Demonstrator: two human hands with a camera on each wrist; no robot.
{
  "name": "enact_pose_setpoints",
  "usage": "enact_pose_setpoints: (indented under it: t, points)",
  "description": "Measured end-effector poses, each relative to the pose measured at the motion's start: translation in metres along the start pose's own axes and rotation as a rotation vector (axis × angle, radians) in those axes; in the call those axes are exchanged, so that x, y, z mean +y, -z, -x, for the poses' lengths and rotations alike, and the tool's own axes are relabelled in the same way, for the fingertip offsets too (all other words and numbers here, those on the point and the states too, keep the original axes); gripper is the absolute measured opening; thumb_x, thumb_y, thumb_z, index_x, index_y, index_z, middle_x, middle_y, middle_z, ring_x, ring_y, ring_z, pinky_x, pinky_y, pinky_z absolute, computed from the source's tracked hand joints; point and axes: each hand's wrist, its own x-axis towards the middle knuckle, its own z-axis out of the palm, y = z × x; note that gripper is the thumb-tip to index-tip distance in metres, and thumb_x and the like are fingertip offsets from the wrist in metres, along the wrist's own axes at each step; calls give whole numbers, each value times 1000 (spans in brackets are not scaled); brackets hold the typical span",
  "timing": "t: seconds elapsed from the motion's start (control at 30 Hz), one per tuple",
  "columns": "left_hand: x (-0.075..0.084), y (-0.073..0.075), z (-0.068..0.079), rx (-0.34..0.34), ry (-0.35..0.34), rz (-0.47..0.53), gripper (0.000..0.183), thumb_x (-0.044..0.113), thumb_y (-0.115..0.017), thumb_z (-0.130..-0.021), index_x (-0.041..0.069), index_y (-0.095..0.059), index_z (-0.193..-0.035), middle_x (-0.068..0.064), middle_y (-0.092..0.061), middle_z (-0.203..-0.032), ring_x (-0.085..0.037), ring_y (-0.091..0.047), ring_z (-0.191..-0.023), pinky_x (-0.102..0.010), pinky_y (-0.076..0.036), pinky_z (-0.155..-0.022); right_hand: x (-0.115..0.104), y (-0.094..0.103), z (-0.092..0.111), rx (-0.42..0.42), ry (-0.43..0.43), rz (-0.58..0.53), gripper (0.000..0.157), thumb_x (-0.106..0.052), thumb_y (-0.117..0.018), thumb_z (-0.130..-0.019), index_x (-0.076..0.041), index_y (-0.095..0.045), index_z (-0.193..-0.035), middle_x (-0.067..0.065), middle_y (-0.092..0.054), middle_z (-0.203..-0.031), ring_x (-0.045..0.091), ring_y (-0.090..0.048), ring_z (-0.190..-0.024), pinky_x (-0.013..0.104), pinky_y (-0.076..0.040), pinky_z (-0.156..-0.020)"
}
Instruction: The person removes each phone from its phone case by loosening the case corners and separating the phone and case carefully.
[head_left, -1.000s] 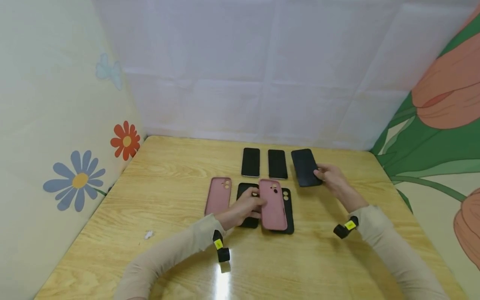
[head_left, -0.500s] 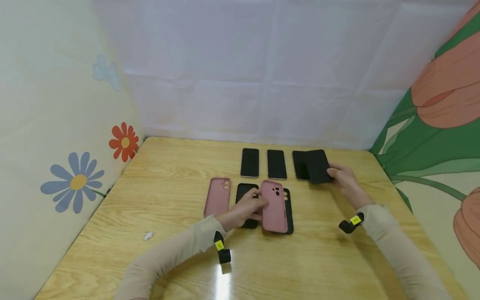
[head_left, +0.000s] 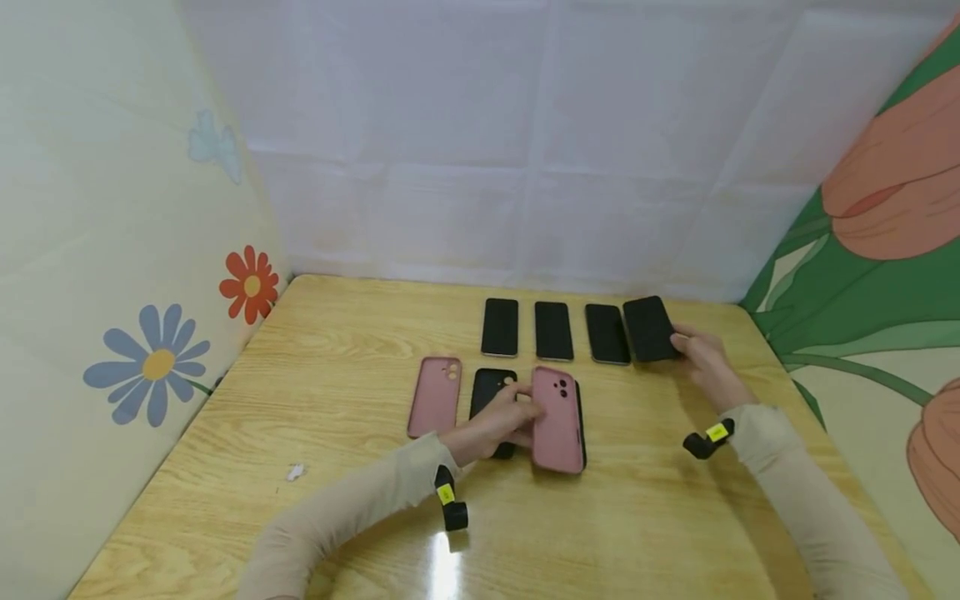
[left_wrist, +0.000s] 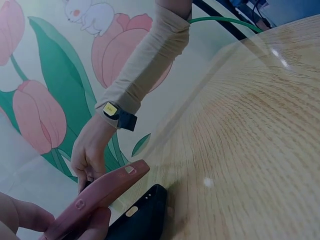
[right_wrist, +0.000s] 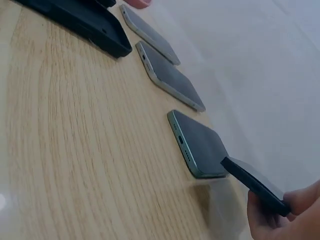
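Note:
My left hand (head_left: pixel 498 423) pinches a pink phone case (head_left: pixel 557 421) by its left edge, tilted over a black phone case (left_wrist: pixel 145 215) that it mostly hides in the head view. A second black case (head_left: pixel 489 385) lies partly beneath that hand, and another pink case (head_left: pixel 435 396) is on the table to its left. At the back right, my right hand (head_left: pixel 707 365) grips a dark phone (head_left: pixel 649 329) by its right edge, thumb on top. The right wrist view shows this phone (right_wrist: pixel 252 184) tilted and raised above the table, beside a green-edged phone (right_wrist: pixel 198 144).
Three phones, a left one (head_left: pixel 500 327), a middle one (head_left: pixel 553 331) and a right one (head_left: pixel 607 333), lie in a row along the back of the wooden table (head_left: pixel 337 350). A white scrap (head_left: pixel 296 472) lies at the left. A pale cloth wall (head_left: pixel 420 208) rises behind.
The right hand has carried its phone rightward, uncovering the third phone in the row. The left hand has shifted the pink case slightly right and nearer, over the black case.

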Motion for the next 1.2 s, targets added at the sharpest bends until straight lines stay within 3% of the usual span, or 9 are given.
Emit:
enact_pose_setpoints:
  t: [0.37, 0.53, 0.63, 0.87, 1.07, 1.2]
  points:
    - [-4, -4, -1, 14, 3, -34, 44, 11, -59, -98, 2, -42, -137, -18, -67, -99, -26, -69, -88, -40, -59, -74, 4, 7, -9, 104, -42, -129, 58, 6, -39, -100, -1, -11, -151, 15, -6, -159, 26, -13, -144, 34, -20, -114]
    - [-5, -7, -2, 12, 18, -33, 47, 11, -59, -97, 1, -39, -139, -18, -67, -99, -27, -69, -88, -40, -59, -74, 9, 11, -9, 137, -61, -93, 56, 5, -43, -99, 0, -20, -150, 14, -12, -156, 26, -19, -143, 29, -41, -102]
    - [-6, -8, -2, 14, 22, -32, 47, 10, -60, -97, 1, -40, -138, -18, -68, -97, -28, -69, -87, -40, -59, -73, 11, 12, -9, 142, -75, -76, 57, 4, -45, -99, -2, -21, -151, 14, -13, -155, 25, -20, -142, 24, -47, -91]
    - [-7, -10, -5, 12, 16, -13, 46, 9, -60, -96, 1, -40, -136, -19, -68, -97, -29, -69, -88, -40, -59, -74, 11, 15, -11, 99, -62, -18, 60, 0, -37, -102, -6, -11, -155, 13, -3, -162, 23, -12, -145, 18, -42, -96]
    - [-9, -12, -4, -2, 27, -20, 43, 8, -61, -95, 1, -42, -133, -19, -68, -97, -29, -70, -90, -40, -59, -74, 8, 15, -15, 93, -76, -61, 59, 4, -34, -101, -5, -10, -154, 13, -2, -161, 26, -10, -146, 29, -24, -112]
    - [-9, -13, -1, -5, 19, -22, 39, 8, -61, -95, 3, -44, -130, -18, -69, -96, -29, -70, -89, -40, -59, -73, 7, 13, -16, 141, -87, -2, 58, 4, -34, -101, -5, -13, -154, 14, -4, -162, 28, -11, -146, 37, -22, -115]
